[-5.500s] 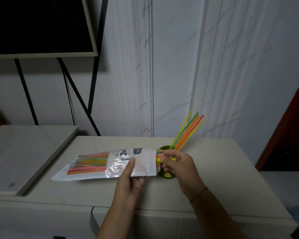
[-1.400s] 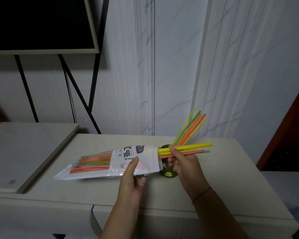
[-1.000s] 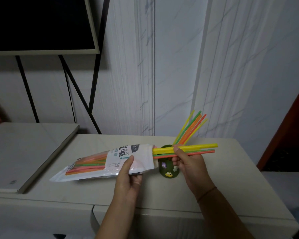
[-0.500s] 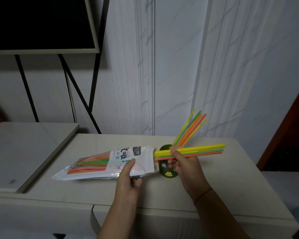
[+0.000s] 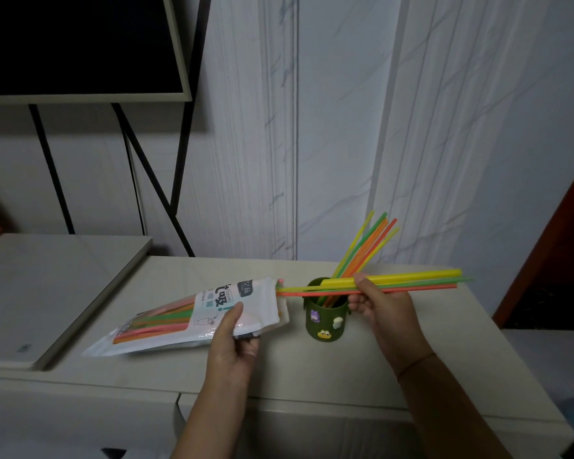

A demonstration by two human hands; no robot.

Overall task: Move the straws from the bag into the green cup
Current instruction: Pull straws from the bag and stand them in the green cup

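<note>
- We see the right hand (image 5: 375, 303) pinching the held straws (image 5: 421, 281), yellow, green and red, between thumb and curled fingers, level across the green cup (image 5: 327, 318) at its mouth.
- Their far tips reach the bag (image 5: 193, 321) left of the cup; whether they are still inside, we cannot tell.
- The left hand (image 5: 236, 339) grips the bag, thumb on top.
- The leaning straws (image 5: 367, 243) stand in the cup, behind the bundle.
- The cup stands on a cabinet top (image 5: 312, 376).

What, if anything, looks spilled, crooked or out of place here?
Nothing is spilled or damaged. The straws standing in the green cup lean hard to the right rather than upright, and the right hand holds a bundle flat above the cup. The left hand grips the tilted bag.
</note>
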